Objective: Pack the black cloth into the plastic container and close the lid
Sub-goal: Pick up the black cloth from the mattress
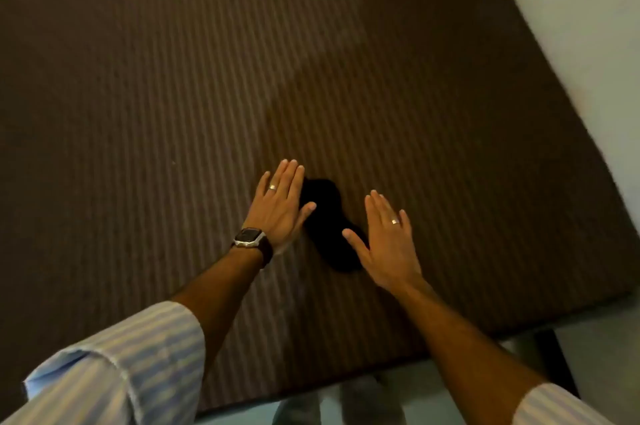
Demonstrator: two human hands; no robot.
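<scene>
A small black cloth (327, 220) lies bunched on the brown striped table, between my two hands. My left hand (282, 203) is flat with fingers straight, palm down, resting over the cloth's left edge; it wears a ring and a wristwatch. My right hand (388, 241) is also flat and spread, covering the cloth's lower right edge, thumb on the fabric. Neither hand grips the cloth. No plastic container or lid is in view.
The brown ribbed table top (207, 78) fills most of the view. Its right edge (571, 113) runs diagonally along a pale wall, and its near edge (433, 359) is at the bottom, with a dark table leg (557, 362) and pale floor below.
</scene>
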